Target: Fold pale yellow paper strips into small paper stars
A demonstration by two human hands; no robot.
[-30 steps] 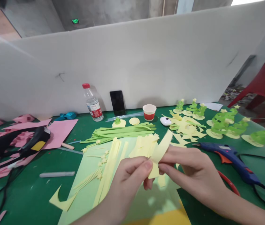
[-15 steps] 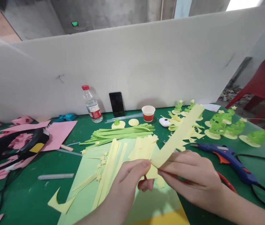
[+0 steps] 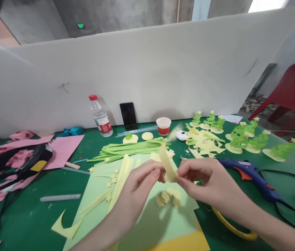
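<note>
Both my hands meet over a pale green sheet (image 3: 147, 223) on the green table. My left hand (image 3: 139, 184) and my right hand (image 3: 207, 183) each pinch a pale yellow paper strip (image 3: 167, 164) between thumb and fingers; the strip curls upward between them and is blurred. A folded yellow paper clump (image 3: 168, 198) hangs or lies just below the hands. Cut yellow strips (image 3: 122, 174) lie left of my left hand and green strips (image 3: 134, 147) lie beyond them.
A blue glue gun (image 3: 249, 174) with a black cord lies right of my right hand, with yellow-handled scissors (image 3: 231, 228) below it. Small green paper trees (image 3: 243, 139) stand at the right. A water bottle (image 3: 99, 116), phone (image 3: 128, 116) and red cup (image 3: 163, 126) stand along the white partition. Pink paper (image 3: 61, 148) lies left.
The long yellow strip that stuck out to the upper right has been drawn in and now curls short between my hands. My hands rose slightly and the folded clump shows below them.
</note>
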